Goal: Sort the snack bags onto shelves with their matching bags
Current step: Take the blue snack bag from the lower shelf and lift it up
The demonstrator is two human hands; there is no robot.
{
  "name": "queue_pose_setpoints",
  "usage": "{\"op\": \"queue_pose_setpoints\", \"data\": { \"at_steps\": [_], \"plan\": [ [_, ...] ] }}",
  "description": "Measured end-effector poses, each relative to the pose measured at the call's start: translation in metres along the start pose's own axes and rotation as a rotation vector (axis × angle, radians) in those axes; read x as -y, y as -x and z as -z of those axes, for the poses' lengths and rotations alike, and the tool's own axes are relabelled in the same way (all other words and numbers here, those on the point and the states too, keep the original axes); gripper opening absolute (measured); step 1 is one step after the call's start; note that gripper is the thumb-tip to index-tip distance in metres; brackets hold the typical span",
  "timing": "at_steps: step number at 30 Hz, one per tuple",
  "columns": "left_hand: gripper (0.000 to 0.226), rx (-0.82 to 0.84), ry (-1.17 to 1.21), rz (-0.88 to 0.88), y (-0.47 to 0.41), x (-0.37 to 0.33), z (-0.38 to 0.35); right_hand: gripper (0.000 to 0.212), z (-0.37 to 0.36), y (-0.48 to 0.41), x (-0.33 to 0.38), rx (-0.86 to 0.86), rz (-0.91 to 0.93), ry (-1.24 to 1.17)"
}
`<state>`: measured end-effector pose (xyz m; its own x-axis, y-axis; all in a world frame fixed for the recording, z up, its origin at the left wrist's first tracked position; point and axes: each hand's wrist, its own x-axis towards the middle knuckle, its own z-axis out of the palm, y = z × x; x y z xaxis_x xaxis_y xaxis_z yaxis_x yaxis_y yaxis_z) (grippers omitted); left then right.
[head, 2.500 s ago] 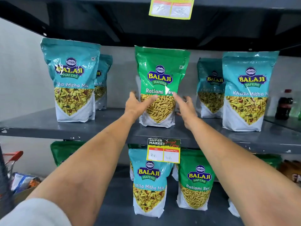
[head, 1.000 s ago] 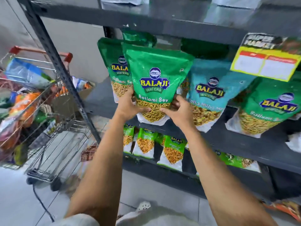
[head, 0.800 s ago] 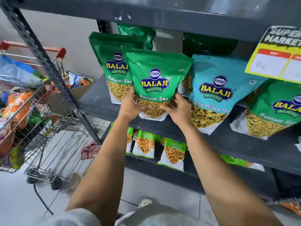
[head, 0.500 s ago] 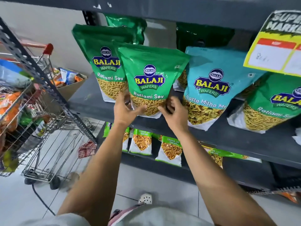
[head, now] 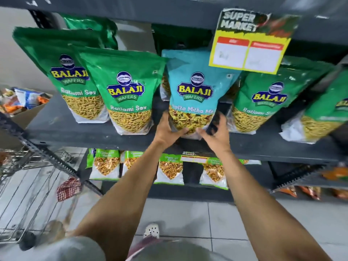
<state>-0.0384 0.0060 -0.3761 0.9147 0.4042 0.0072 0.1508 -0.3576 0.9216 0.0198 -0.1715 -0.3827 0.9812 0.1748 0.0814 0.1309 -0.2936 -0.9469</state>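
A wire shopping cart stands on the floor far left of the teal Khatta Mitha Mix bag, below the shelf's level. On the grey shelf, 2 green Ratlami Sev bags stand left of the teal bag: the far one near the shelf's left end, the nearer one just beside the teal bag and overlapping the first. The teal bag itself stands upright on the shelf, the only teal one in the green row. The left hand grips its lower left corner, fingers wrapped behind it and thumb across the front. The right hand is at its lower right corner with fingers spread apart and blurred; whether they touch the bag cannot be told. Above and right of the teal bag hangs a yellow price tag, covering its top right corner. Right of the teal bag stands another green Ratlami Sev bag.
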Motion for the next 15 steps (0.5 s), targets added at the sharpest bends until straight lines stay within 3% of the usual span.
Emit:
{"op": "queue_pose_setpoints", "data": {
  "at_steps": [5, 15],
  "plan": [
    [0.076, 0.019, 0.018, 0.049, -0.008, -0.003, 0.007, 0.05, 0.002, 0.0, 0.01, 0.098, -0.023, -0.12],
    [0.076, 0.041, 0.07, 0.038, 0.089, -0.023, 0.006, 0.051, 0.048, 0.083, 0.012, 0.175, -0.055, -0.214]
  ]
}}
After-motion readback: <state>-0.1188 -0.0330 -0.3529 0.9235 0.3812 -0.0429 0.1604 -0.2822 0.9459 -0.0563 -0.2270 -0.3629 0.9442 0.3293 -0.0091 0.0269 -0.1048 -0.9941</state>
